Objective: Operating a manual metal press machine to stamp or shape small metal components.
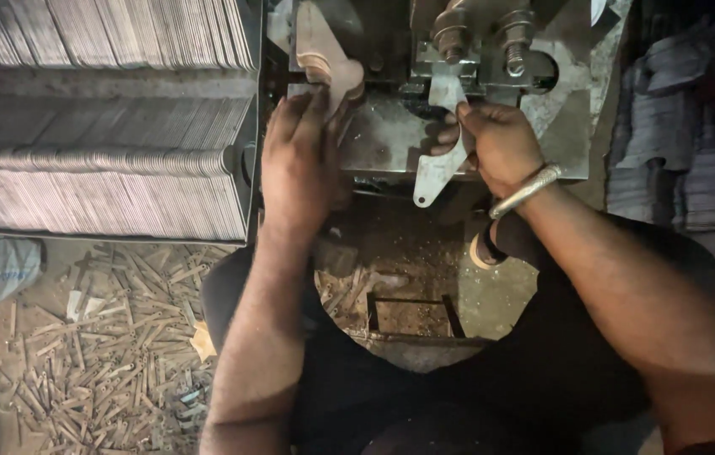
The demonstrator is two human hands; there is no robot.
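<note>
Pinching the flat metal blank (439, 164) under the press tooling (475, 50), the right hand (497, 143) risks crushed fingers, while the left hand (298, 156) lies open on the bench (383, 139).

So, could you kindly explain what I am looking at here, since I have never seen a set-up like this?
This is one picture from a camera worn on a person's head, looking down at their own two bare hands. Both reach to a small metal press machine with bolts on top. The right hand, with a metal bangle on its wrist, holds a flat, curved metal blank that runs up under the machine's tooling. The left hand rests on a worn handle-like part at the machine's left side. To the left, a tray holds tightly packed rows of thin metal pieces. Below, the floor is strewn with small metal offcuts.
</note>
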